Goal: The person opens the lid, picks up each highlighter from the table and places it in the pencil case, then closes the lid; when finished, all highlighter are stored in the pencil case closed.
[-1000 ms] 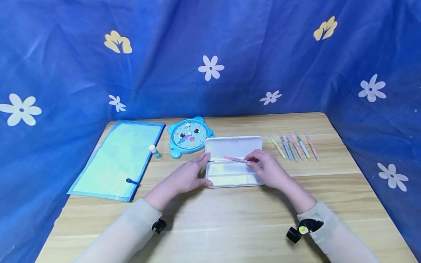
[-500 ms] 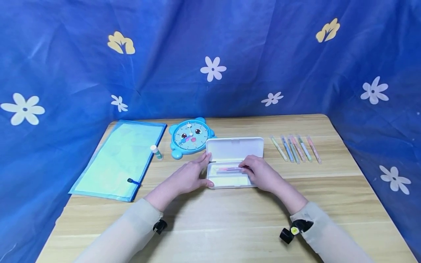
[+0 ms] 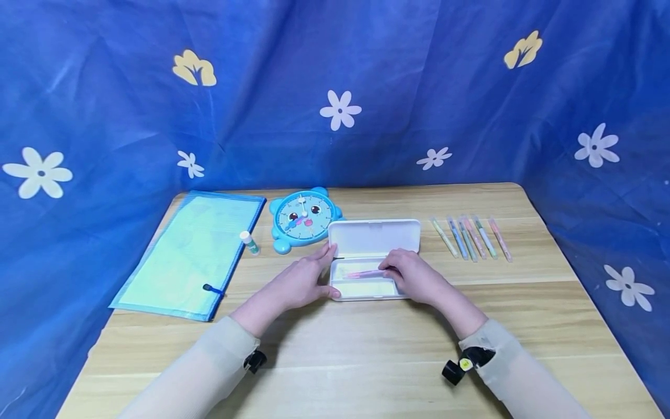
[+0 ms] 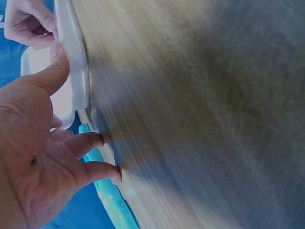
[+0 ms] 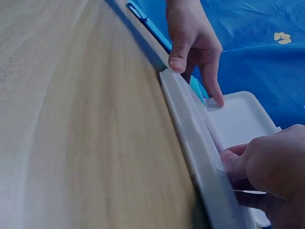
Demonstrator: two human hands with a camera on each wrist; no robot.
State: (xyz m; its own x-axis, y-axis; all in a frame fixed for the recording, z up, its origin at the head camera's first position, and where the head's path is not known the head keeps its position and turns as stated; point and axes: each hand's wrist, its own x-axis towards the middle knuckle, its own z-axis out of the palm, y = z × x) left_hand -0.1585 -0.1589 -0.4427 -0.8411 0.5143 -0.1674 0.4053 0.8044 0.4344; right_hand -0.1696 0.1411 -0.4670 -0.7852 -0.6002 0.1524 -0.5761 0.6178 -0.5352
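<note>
A white pencil case [image 3: 374, 236] lies with its lid raised near the middle of the table. My left hand [image 3: 302, 283] grips its left end, thumb at the front edge and a finger by the lid. In the left wrist view, the other fingertips of the left hand [image 4: 52, 148] touch the tabletop. My right hand [image 3: 414, 276] is over the right part of the case, pinching a slim pink pen [image 3: 363, 273] by its right end. The pen lies lengthwise low in the case's tray. The right fingers hide that end of it.
Several pastel pens [image 3: 473, 238] lie in a row right of the case. Behind it on the left is a blue toy clock [image 3: 305, 216]. Further left are a glue stick [image 3: 249, 243] and a blue mesh zip folder [image 3: 183, 256]. A blue curtain [image 3: 387, 145] hangs behind the table.
My right hand has lowered the pink pen from above the case into its tray, moving slightly left. The left hand has stayed on the case.
</note>
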